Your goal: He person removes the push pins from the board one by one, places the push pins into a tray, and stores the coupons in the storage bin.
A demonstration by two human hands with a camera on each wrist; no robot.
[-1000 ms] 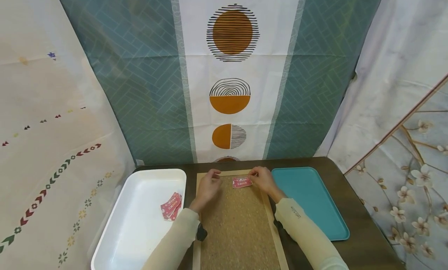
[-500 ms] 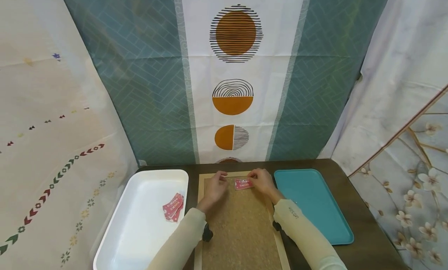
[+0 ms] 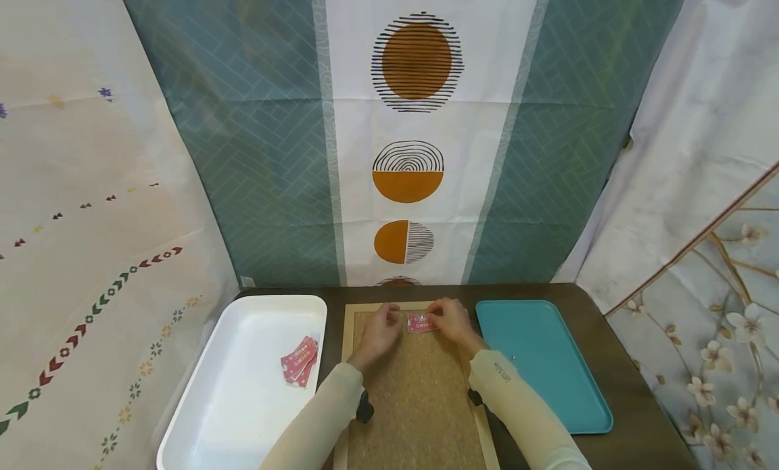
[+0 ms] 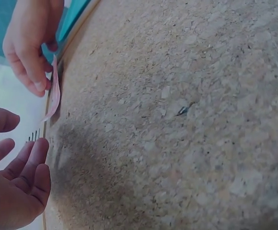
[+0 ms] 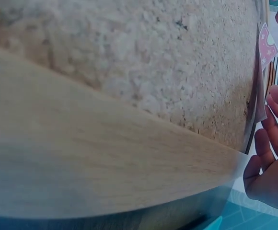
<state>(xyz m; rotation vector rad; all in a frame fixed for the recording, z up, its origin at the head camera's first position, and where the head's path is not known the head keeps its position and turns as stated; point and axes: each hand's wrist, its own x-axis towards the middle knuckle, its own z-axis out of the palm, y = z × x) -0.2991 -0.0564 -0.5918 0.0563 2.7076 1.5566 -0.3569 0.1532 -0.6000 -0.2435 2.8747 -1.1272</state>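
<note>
A pink printed coupon [image 3: 420, 323] lies near the top edge of a wood-framed cork board [image 3: 420, 402]. My right hand [image 3: 453, 321] pinches the coupon at its right end, thumb and forefinger close together. In the left wrist view, the coupon [image 4: 55, 93] stands slightly bowed off the cork beside that hand. Whether a small pin is also between the right fingers, I cannot tell. Just off the coupon's left end is my left hand [image 3: 380, 333], fingers loosely bent and holding nothing. The right wrist view shows the coupon's patterned end [image 5: 267, 45] curling up.
To the left stands a white tray [image 3: 243, 368] with several more pink coupons [image 3: 299, 362] fanned by its right side. A teal tray [image 3: 544, 362] holding tiny specks sits to the right. Behind the dark table [image 3: 639, 416] hangs a patterned curtain [image 3: 286, 186].
My left hand has moved right, closer to the coupon's left end. My right hand stays at the coupon's right end, its fingers shifted slightly inward over it. The head view has shifted slightly.
</note>
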